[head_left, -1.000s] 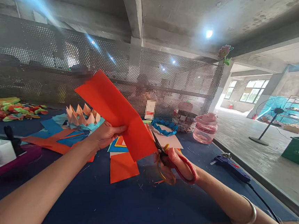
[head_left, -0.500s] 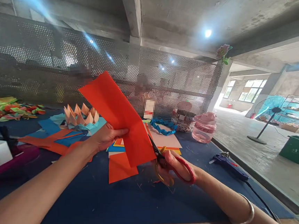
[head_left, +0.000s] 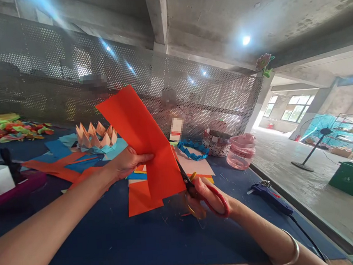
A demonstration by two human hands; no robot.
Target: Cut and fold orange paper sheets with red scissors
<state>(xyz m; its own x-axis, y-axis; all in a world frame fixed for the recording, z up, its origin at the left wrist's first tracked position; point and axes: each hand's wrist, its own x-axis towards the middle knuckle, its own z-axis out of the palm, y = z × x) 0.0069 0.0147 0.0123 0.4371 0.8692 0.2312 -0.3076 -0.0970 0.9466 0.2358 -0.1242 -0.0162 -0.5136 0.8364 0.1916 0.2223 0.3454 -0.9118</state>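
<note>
Over the table point(head_left: 112, 241), orange paper point(head_left: 146, 139) in pinching left fingers point(head_left: 144, 157), long axis up-left; right fingers point(head_left: 204, 190) gripping scissors point(head_left: 219, 198).

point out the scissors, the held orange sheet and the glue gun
scissors point(head_left: 216, 194), head view, red handle loop
orange sheet point(head_left: 146, 143), head view, middle of the sheet
glue gun point(head_left: 270, 196), head view, blue body

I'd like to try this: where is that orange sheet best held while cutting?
Probably pinch the orange sheet at its left edge, coming from the left, as the left hand does. It hangs tilted, and the scissors in the right hand meet its lower right edge, so the grip avoids the blades.
</note>
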